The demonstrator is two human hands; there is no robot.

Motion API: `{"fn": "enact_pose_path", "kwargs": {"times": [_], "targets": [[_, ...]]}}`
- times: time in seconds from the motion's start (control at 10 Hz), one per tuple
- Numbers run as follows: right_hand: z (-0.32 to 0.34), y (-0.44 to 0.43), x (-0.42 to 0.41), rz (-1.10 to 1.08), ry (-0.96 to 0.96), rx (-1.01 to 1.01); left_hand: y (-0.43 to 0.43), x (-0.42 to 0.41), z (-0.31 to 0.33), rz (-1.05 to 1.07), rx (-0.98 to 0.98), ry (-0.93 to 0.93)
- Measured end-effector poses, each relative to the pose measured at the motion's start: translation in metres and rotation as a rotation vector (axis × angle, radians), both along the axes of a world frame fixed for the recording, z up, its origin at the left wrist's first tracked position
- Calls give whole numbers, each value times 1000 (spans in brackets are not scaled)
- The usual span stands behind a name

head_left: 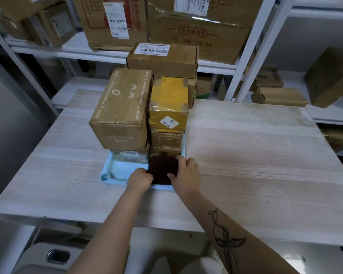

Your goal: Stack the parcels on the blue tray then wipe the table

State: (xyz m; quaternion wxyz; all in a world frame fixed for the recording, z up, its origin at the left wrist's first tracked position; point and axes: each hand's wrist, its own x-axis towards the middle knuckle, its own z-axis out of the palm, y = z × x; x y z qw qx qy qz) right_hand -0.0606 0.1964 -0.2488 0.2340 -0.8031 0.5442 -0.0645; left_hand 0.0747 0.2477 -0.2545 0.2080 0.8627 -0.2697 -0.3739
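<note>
While the parcels sit piled at the middle of the table, we begin at its left, where wood grain shows out to the near and left edges, room enough, we judge, for a wiping pass. Next comes the blue tray, its front left corner uncovered, with a tall brown box standing on a lower parcel at the tray's left side. Our left hand curls its fingers round the left edge of a dark square at the tray's front rim; whether it is a cloth or a flat packet we cannot tell. Behind it rises a column topped by a yellow-taped parcel, with a labelled box higher at the back. Our right hand pinches the square's right side, thumb near the front, fingers over the far corner. It is held on both sides, we judge, to keep it flat. To the right the tabletop stretches wide to its edge, and shelves of cartons stand beyond.
</note>
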Motion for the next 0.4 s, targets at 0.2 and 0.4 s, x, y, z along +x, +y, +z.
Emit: {"fn": "enact_pose_path", "kwargs": {"times": [0.2,0.4], "targets": [[-6,4,-7,194,214,-33,4,-7,-6,-121,64,-207],[3,10,-30,195,218,29,21,-13,7,-154,23,-386]]}}
